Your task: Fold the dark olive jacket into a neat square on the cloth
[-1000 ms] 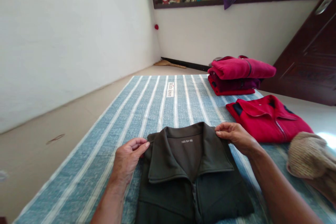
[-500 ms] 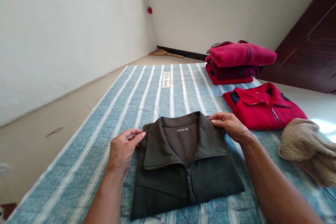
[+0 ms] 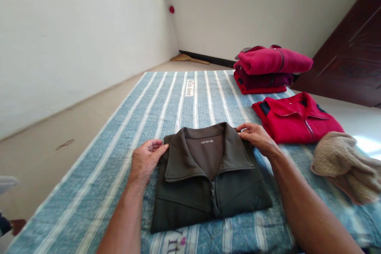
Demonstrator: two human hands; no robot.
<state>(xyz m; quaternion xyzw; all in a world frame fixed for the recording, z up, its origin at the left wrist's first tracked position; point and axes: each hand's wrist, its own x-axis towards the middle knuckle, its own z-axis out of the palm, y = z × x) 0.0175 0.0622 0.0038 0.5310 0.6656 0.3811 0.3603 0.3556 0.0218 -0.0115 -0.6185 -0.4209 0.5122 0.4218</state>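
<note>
A dark olive zip jacket (image 3: 190,200) lies folded in a neat rectangle, collar spread and size print showing inside the neck. Its left shoulder corner is pinched between the thumb and fingers of my left hand (image 3: 148,158). At the opposite shoulder corner, my right hand (image 3: 255,137) grips the fabric the same way. Under the jacket is a blue and white striped cloth (image 3: 125,190). A folded red zip jacket (image 3: 297,121) with dark patches lies just beyond my right hand.
At the far right edge stands a stack of folded garments, a pink one (image 3: 276,61) on top. A crumpled beige knit item (image 3: 347,162) lies right of my forearm. White walls border the left and back; a brown door (image 3: 351,55) is at right. A broom (image 3: 190,58) lies on the floor.
The olive jacket has shifted slightly away from me, uncovering printed lettering on the cloth at its near edge. Both hands keep their hold on its shoulder corners.
</note>
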